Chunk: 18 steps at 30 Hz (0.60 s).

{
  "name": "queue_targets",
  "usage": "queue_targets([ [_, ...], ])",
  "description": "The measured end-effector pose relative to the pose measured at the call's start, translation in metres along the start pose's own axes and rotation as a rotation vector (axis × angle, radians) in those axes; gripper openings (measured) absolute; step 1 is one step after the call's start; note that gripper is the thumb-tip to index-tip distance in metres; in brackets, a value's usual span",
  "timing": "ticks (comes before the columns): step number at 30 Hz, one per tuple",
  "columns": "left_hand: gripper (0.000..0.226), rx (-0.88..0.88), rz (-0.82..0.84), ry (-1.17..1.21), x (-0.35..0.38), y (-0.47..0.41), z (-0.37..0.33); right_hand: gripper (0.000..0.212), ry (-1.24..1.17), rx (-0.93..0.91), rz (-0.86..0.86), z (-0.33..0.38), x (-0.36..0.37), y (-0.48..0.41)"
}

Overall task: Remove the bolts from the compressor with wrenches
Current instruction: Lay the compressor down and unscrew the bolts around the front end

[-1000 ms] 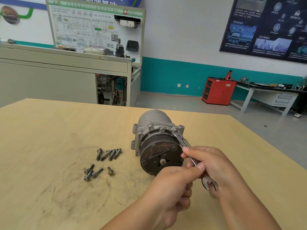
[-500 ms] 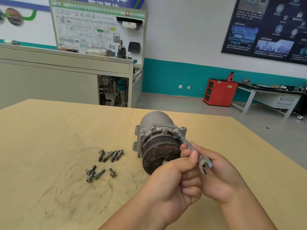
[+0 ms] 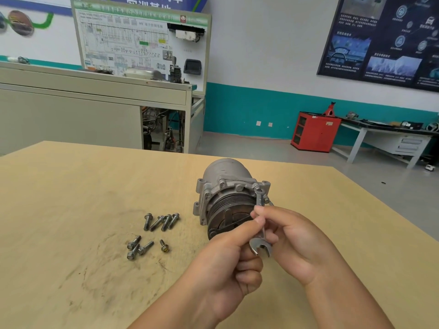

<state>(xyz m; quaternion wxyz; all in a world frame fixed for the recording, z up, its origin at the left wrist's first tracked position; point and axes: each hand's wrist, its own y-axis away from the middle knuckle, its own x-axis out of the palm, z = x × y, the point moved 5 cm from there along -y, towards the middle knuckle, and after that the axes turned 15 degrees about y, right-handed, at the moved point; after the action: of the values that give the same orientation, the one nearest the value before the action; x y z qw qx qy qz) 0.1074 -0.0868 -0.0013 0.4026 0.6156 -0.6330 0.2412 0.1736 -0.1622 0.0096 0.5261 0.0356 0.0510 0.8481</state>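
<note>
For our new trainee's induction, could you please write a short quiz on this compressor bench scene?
1. True or false: only the right hand holds the wrench.
2. Seen from the person, where do the loose bolts lie on the table? A) left of the compressor B) right of it C) behind it
3. Fill in: the wrench end nearest the camera is its ____ end.
Key: 1 false, the left hand pinches it too; 2 A; 3 open.
</note>
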Motion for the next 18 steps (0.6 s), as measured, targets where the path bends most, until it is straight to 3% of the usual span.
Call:
queue_targets([
  [6,0.022,-0.052,0.043,0.109,-0.004,-0.005,0.008,0.023,-0.138,0.083,0.069,-0.01,-0.001,0.001],
  [11,0.024,-0.103,0.044,0.098,-0.006,-0.007,0.02,0.019,-0.292,0.166,0.012,-0.018,-0.002,0.002],
  [15,0.033,-0.061,0.002,-0.125,-0.007,-0.009,0.027,0.016,-0.232,0.213,-0.061,-0.023,-0.01,0.002],
  [18,0.037,-0.021,-0.008,-0.217,-0.008,-0.014,0.029,0.018,-0.043,0.181,-0.13,-0.019,-0.019,0.004],
])
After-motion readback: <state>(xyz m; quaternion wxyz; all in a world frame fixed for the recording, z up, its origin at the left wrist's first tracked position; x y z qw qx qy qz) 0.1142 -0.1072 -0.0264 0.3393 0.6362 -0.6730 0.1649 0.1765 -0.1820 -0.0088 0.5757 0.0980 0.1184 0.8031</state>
